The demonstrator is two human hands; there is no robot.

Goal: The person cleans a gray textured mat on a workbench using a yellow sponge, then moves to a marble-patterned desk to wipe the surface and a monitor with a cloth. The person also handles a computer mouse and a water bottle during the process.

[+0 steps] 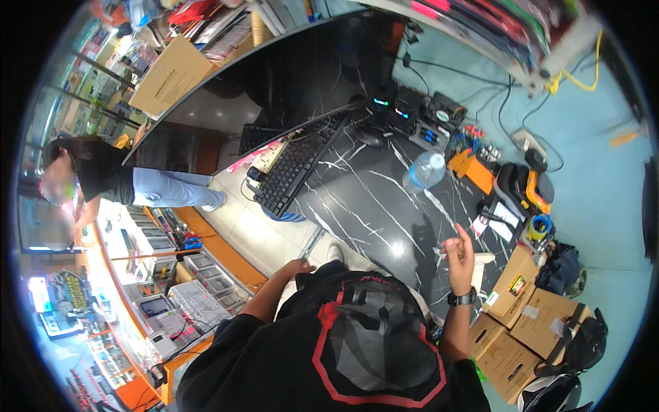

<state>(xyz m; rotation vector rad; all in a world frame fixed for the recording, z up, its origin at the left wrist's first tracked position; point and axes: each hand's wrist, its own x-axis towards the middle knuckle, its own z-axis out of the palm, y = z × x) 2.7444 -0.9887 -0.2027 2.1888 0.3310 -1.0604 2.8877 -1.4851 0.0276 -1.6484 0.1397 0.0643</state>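
My right hand (458, 255) is raised over the near right edge of a black marble-patterned desk (371, 206), index finger pointing up and the other fingers curled. A small white bit shows by its thumb; I cannot tell whether it is held. A black watch (463, 299) sits on that wrist. My left hand (300, 266) rests on my thigh in light trousers (340, 253), with nothing in it. A clear water bottle (423, 172) lies on the desk beyond my right hand. A black keyboard (295, 165) lies at the desk's left edge.
A black mouse (371, 139) and lit electronic devices (412, 113) sit at the desk's far end. Orange-and-black tools (525, 187) and cardboard boxes (532, 312) crowd the right. Another person (110, 180) stands at the left beside glass display counters (158, 288).
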